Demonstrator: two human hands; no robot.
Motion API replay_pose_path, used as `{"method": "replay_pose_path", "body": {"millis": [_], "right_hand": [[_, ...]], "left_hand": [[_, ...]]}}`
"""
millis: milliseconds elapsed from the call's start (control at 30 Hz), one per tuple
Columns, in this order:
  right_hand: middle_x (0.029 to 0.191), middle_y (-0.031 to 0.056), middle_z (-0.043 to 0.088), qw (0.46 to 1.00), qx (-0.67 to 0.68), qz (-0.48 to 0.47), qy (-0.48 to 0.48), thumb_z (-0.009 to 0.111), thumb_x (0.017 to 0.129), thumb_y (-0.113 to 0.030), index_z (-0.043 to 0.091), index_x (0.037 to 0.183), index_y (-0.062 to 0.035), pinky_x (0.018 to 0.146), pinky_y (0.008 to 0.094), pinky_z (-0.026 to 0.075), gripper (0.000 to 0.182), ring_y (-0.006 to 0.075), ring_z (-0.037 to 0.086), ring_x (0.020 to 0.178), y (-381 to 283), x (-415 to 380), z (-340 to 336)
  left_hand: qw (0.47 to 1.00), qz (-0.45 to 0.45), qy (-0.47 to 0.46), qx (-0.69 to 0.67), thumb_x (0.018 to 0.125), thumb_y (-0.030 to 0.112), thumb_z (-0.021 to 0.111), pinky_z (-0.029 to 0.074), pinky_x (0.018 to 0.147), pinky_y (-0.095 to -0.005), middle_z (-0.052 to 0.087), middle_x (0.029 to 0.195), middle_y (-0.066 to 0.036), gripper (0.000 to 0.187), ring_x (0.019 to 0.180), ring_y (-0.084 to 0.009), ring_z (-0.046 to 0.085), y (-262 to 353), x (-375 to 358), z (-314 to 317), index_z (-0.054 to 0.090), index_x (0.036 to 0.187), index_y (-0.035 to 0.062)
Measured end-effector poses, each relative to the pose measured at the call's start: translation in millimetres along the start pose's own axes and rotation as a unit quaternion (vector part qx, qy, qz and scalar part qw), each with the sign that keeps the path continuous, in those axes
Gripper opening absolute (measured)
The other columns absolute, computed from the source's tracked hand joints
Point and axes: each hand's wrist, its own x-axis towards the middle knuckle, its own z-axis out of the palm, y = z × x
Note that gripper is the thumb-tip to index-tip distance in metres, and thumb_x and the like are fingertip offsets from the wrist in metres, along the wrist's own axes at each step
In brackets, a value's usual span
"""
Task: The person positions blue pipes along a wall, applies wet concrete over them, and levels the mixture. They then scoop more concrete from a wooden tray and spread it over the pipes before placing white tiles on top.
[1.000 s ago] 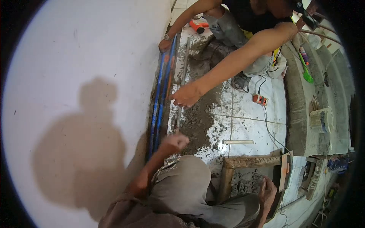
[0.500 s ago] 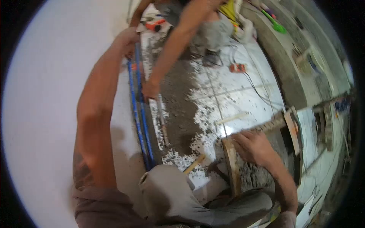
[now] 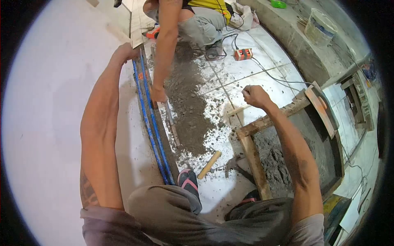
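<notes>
My left hand (image 3: 125, 52) reaches along the white wall to the far end of two blue pipes (image 3: 150, 119). Its fingers are curled in by the pipe ends; what they grip is hidden. The pipes run side by side in a narrow channel at the wall's foot. My right hand (image 3: 256, 96) hangs over the white tiles, closed like a fist, just beyond the corner of a wood-framed mortar box (image 3: 251, 164). Whatever may be inside that fist is too small to name. Grey wet mortar (image 3: 274, 164) lies heaped in the box.
A co-worker crouches opposite, one hand (image 3: 159, 95) down beside the pipes, near a long thin bar (image 3: 171, 123). Crumbly mortar (image 3: 186, 102) covers the floor strip. A wooden handle (image 3: 209, 165), an orange socket box (image 3: 243, 54) with cables, a wooden float (image 3: 320, 110) and a bucket (image 3: 320, 28) are around.
My right hand has lifted off the mortar box's frame and moved forward over the tiles, closing. My left hand stays near the pipes' far end. The view has shifted, showing my sandalled foot.
</notes>
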Motion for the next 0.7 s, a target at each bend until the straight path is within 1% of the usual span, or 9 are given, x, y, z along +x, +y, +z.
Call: {"method": "replay_pose_path", "body": {"millis": [100,200,233,333,367,467,567,667,700], "right_hand": [[0.083,0.0235,0.067,0.999,-0.035,-0.028,0.008,0.054,0.085,-0.021,0.071,0.086,-0.0019,0.076,0.0473,0.051,0.026,0.0412,0.065,0.079,8.5,-10.5,3.8],[0.083,0.0238,0.067,0.998,-0.047,-0.047,0.008,0.053,0.086,-0.022,0.071,0.086,-0.0024,0.076,0.0475,0.051,0.026,0.0416,0.065,0.079,14.8,-17.0,4.1],[0.084,0.0241,0.067,0.998,-0.048,-0.039,0.011,0.053,0.086,-0.024,0.071,0.085,-0.0027,0.075,0.0478,0.051,0.027,0.0424,0.064,0.079,15.6,-19.3,4.2],[0.084,0.0242,0.067,0.998,-0.041,-0.046,0.011,0.053,0.086,-0.024,0.07,0.086,-0.0026,0.074,0.0481,0.051,0.028,0.0428,0.064,0.079,23.1,-20.4,2.7],[0.083,0.0241,0.066,0.999,-0.026,-0.035,0.012,0.054,0.086,-0.024,0.07,0.085,-0.0023,0.073,0.0482,0.051,0.027,0.0431,0.064,0.078,25.8,-19.6,3.7],[0.081,0.0245,0.066,0.997,-0.046,-0.048,0.029,0.054,0.085,-0.024,0.069,0.083,-0.0016,0.072,0.0476,0.051,0.027,0.0429,0.064,0.077,20.6,-24.8,-3.3],[0.08,0.0246,0.066,0.997,-0.051,-0.045,0.029,0.054,0.085,-0.023,0.069,0.081,-0.0009,0.072,0.0477,0.051,0.027,0.043,0.064,0.077,22.2,-24.0,-0.5],[0.08,0.0247,0.066,0.996,-0.067,-0.055,0.037,0.054,0.085,-0.023,0.069,0.08,-0.0013,0.072,0.0482,0.052,0.027,0.043,0.064,0.078,22.7,-20.9,2.7],[0.08,0.0248,0.066,0.995,-0.067,-0.064,0.039,0.054,0.085,-0.024,0.068,0.08,-0.0018,0.073,0.0491,0.051,0.027,0.0434,0.064,0.078,20.7,-21.2,0.6]], "left_hand": [[0.998,-0.05,0.01,-0.038,0.086,0.025,0.056,0.056,0.052,-0.0392,0.068,0.094,-0.021,0.045,0.066,-0.0277,0.068,-10.0,0.0,13.5,0.056,0.121,-0.0026],[0.993,-0.048,0.035,-0.105,0.076,0.025,0.065,0.054,0.051,-0.0394,0.068,0.079,-0.019,0.034,0.059,-0.0292,0.067,-15.8,-1.0,17.4,0.064,0.086,-0.0075],[0.989,-0.046,0.044,-0.133,0.076,0.026,0.064,0.054,0.05,-0.0393,0.068,0.078,-0.019,0.035,0.059,-0.0286,0.067,-16.8,-1.9,19.2,0.064,0.083,-0.0081],[0.987,-0.05,0.058,-0.141,0.077,0.025,0.062,0.054,0.049,-0.0399,0.068,0.075,-0.019,0.034,0.058,-0.028,0.067,-19.5,-3.5,20.7,0.064,0.08,-0.0084],[0.989,-0.032,0.072,-0.128,0.078,0.024,0.059,0.055,0.051,-0.0378,0.068,0.072,-0.02,0.033,0.055,-0.0265,0.066,-22.4,-4.2,20.1,0.065,0.079,-0.0082],[0.971,-0.034,0.138,-0.193,0.08,0.025,0.057,0.057,0.062,-0.0417,0.069,0.08,-0.024,0.033,0.065,-0.0331,0.069,-27.5,-3.8,16.2,0.068,0.083,-0.0053],[0.94,0.049,0.326,-0.086,0.083,0.027,0.054,0.054,0.076,-0.0472,0.069,0.089,-0.026,0.032,0.082,-0.0407,0.068,-33.7,-0.6,14.8,0.069,0.089,-0.0004],[0.935,0.104,0.325,-0.099,0.085,0.03,0.053,0.05,0.084,-0.0516,0.067,0.096,-0.026,0.032,0.092,-0.0449,0.064,-34.5,8.6,6.5,0.07,0.093,0.0036],[0.951,0.136,0.272,-0.06,0.086,0.023,0.054,0.05,0.086,-0.0484,0.068,0.095,-0.025,0.028,0.093,-0.0421,0.064,-30.0,5.3,3.1,0.069,0.099,0.0045]]}}
